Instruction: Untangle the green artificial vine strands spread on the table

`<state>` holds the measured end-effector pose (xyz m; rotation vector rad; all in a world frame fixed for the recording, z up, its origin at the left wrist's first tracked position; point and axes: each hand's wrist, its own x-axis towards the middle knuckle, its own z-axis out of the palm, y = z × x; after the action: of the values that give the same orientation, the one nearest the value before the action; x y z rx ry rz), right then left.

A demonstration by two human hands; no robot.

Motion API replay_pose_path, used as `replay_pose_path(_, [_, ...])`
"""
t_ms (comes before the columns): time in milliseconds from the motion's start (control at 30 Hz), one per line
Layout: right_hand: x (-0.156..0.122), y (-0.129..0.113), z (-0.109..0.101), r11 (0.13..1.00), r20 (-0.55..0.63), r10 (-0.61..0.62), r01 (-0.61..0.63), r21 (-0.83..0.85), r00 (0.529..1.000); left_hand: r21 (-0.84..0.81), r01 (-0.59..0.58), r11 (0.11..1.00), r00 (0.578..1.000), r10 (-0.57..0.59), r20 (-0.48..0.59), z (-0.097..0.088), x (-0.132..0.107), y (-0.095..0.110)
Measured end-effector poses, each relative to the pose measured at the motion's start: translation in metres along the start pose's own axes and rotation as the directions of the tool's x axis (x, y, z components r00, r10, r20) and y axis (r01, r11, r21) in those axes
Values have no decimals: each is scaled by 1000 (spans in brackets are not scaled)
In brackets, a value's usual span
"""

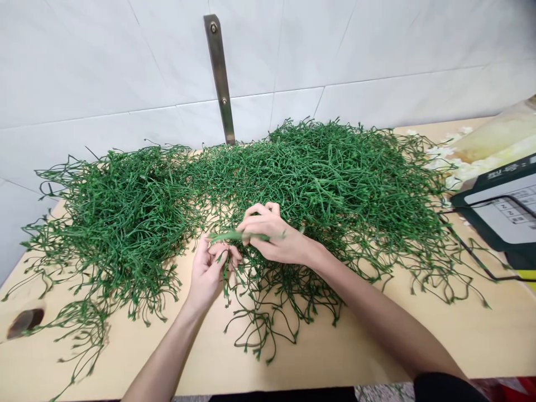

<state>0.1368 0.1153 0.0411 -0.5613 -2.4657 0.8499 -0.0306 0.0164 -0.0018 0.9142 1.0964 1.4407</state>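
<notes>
Between my two hands, at the near edge of a green heap, stretches a blurred bundle of thin green plastic stems. My right hand is closed round the bundle, its fingers curled over the top. Lower and to the left, my left hand has its fingers bent against the bundle's left end, with a few stems hanging below them. Loose artificial stems with small tufted ends spread out in a large pile behind and right of my hands. A second pile lies to the left.
The piles rest on a pale wooden table against a white tiled wall. A metal bracket is bolted to the wall. At the right are white flowers and a printed bag with a black strap. A dark knot marks the wood at left.
</notes>
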Motion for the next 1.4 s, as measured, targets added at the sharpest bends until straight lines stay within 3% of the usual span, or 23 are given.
replay_pose_path(100, [0,-8,-3,997,39,81,-81,11,996,42,-32,999,995,36,-93,0,2,-2])
replay_pose_path(200, [1,-16,-1,993,121,120,-117,-32,985,141,-84,987,989,100,-111,1,2,-2])
replay_pose_path(333, [2,-23,5,983,133,182,-177,-51,974,291,-140,946,974,184,-129,2,2,2])
replay_pose_path(467, [2,-20,7,985,170,170,-173,1,971,305,-92,948,977,145,-155,2,3,4])
replay_pose_path(600, [2,-14,5,981,147,133,-151,119,980,215,-30,976,983,68,-169,0,3,2])
replay_pose_path(767, [2,-9,2,974,139,151,-171,150,979,91,45,995,996,-38,-83,-2,3,1])
replay_pose_path(933, [3,-8,4,960,174,164,-198,198,971,138,14,990,995,-1,-98,2,3,6])
replay_pose_path(1067, [2,-9,7,955,111,177,-198,220,978,207,-4,978,990,33,-138,3,3,7])
replay_pose_path(1133, [1,-10,8,963,90,185,-199,183,979,239,-11,971,987,48,-151,3,3,7])
replay_pose_path(1300, [2,-15,8,972,167,229,-235,20,959,333,-25,943,987,77,-142,5,3,10])
replay_pose_path(1400, [2,-17,10,970,174,238,-243,7,955,349,-21,937,993,62,-105,8,1,12])
